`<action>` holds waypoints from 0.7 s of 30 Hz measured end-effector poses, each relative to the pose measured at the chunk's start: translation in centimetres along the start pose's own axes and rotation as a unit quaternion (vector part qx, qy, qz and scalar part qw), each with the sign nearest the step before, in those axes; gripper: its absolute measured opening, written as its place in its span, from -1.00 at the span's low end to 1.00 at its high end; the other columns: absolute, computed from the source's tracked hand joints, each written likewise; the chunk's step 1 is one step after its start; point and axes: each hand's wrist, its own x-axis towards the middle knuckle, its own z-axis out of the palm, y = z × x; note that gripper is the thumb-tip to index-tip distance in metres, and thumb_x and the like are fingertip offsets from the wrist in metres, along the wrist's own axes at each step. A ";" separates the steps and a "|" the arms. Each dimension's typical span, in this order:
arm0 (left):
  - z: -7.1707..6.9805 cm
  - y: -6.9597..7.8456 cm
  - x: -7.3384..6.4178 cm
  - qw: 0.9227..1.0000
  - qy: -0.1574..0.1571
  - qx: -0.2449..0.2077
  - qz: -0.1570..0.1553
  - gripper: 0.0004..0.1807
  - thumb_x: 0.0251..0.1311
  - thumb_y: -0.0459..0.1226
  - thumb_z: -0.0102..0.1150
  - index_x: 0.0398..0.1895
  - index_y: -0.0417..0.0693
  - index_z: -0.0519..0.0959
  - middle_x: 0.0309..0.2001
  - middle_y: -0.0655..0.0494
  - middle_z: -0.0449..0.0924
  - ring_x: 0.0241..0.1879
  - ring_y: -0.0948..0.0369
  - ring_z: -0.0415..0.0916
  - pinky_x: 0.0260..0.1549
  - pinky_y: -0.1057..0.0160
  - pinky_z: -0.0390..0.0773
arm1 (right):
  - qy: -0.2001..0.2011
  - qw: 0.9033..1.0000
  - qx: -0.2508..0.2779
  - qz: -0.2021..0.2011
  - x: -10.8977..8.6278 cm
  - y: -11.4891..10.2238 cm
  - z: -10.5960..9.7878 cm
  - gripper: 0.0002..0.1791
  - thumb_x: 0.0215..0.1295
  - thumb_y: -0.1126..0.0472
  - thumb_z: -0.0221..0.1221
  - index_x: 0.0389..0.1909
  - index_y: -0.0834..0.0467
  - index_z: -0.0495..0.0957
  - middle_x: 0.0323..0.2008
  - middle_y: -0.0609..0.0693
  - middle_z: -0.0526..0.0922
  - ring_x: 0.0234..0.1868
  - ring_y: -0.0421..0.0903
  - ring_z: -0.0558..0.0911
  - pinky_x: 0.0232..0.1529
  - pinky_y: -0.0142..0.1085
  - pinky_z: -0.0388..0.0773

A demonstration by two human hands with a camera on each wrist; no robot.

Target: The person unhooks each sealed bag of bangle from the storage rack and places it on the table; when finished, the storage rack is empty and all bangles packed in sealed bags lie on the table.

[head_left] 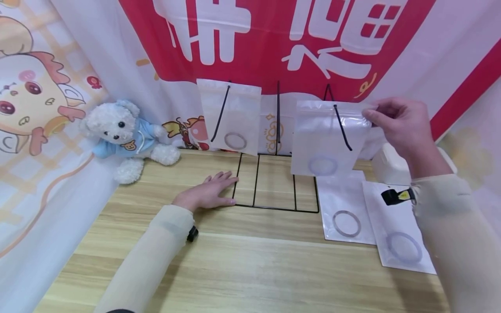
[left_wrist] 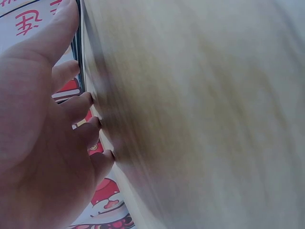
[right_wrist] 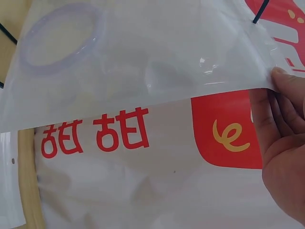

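Note:
My right hand (head_left: 407, 121) pinches the upper right corner of a frosted zip bag (head_left: 309, 143) with a pale lilac bangle (head_left: 322, 166) inside. The bag hangs on the right prong (head_left: 343, 130) of a black wire rack (head_left: 285, 209). In the right wrist view, thumb and fingers grip the edge of this bag (right_wrist: 157, 62). My left hand (head_left: 207, 191) rests on the table with its fingers spread, touching the left side of the rack's base. A second bag (head_left: 231, 108) with a bangle hangs on the left prong. The middle prong (head_left: 278, 117) carries no bag.
Two more bags with bangles, a nearer one (head_left: 375, 195) and one beside it (head_left: 332, 204), lie on the wooden table (head_left: 250, 269) at right. Behind them stands a white box (head_left: 385, 163). A plush dog (head_left: 117, 126) sits at left against the printed curtain (head_left: 266, 39).

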 end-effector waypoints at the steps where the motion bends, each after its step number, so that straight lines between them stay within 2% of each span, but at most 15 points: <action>1: 0.0 0.0 0.0 1.000 -0.001 -0.001 0.000 -0.05 0.53 0.17 0.19 0.80 0.12 0.01 0.80 -0.12 -0.27 0.78 -0.19 -0.37 0.72 -0.34 -0.33 | 0.001 1.000 -0.001 -0.004 -0.2 0.0 0.0 -0.29 0.21 -0.35 0.39 0.34 -0.14 0.70 -0.06 -0.36 0.72 -0.04 -0.27 0.68 -0.19 -0.64 0.68; 7: -0.1 0.1 0.0 1.000 -0.004 -0.005 0.000 -0.06 0.54 0.16 0.18 0.80 0.11 0.00 0.80 -0.13 -0.27 0.78 -0.21 -0.38 0.72 -0.34 -0.34 | -0.003 1.000 0.012 -0.014 -1.3 0.3 -0.2 -0.32 0.23 -0.31 0.40 0.32 -0.09 0.71 -0.11 -0.38 0.74 -0.08 -0.28 0.71 -0.16 -0.63 0.69; 13: 0.1 0.1 0.0 1.000 0.000 -0.002 0.006 -0.06 0.54 0.16 0.17 0.79 0.10 0.01 0.80 -0.15 -0.25 0.77 -0.23 -0.36 0.71 -0.36 -0.32 | 0.001 1.000 0.010 -0.006 -2.3 0.6 -0.3 -0.28 0.21 -0.32 0.41 0.35 -0.08 0.69 -0.09 -0.37 0.73 -0.08 -0.28 0.71 -0.17 -0.62 0.70; 21: 0.0 0.0 0.0 1.000 0.000 -0.003 0.007 -0.05 0.53 0.15 0.19 0.80 0.10 0.00 0.80 -0.13 -0.27 0.78 -0.22 -0.37 0.72 -0.34 -0.33 | 0.013 0.999 0.014 -0.034 -4.0 0.9 -0.5 -0.32 0.26 -0.27 0.42 0.32 -0.03 0.70 -0.11 -0.38 0.75 -0.11 -0.30 0.73 -0.15 -0.61 0.71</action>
